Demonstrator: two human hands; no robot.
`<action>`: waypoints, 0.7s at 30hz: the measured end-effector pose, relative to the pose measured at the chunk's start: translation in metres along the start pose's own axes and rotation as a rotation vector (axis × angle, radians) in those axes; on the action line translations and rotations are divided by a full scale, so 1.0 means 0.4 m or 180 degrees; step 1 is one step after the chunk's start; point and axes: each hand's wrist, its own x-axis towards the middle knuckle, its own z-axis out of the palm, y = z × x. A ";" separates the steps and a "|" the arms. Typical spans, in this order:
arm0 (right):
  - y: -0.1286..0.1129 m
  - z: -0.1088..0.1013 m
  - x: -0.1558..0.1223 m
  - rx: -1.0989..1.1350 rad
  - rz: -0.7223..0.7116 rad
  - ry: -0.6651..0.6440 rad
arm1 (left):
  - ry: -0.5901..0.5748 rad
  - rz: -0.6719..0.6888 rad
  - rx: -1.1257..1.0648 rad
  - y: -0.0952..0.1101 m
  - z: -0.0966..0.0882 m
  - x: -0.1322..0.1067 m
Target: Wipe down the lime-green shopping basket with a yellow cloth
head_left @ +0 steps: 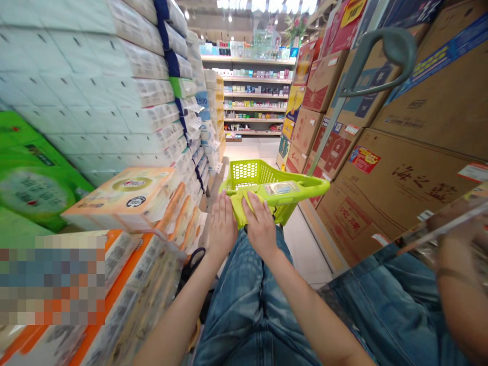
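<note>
Beside 海之蓝 cartons (396,188), hands (223,226) (261,229) on green basket (259,173)

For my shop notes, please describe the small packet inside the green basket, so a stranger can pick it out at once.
In a shop aisle between stacked white tissue packs and brown cartons, the person's left hand and right hand rest on a lime-green plastic basket. The packet lies inside, just beyond the right hand: flat, with a pale label, the only item showing in the basket.
</note>
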 end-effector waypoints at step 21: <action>-0.032 -0.021 0.017 0.0166 0.0179 -0.0153 | -0.0090 0.0017 -0.0187 0.015 -0.026 0.008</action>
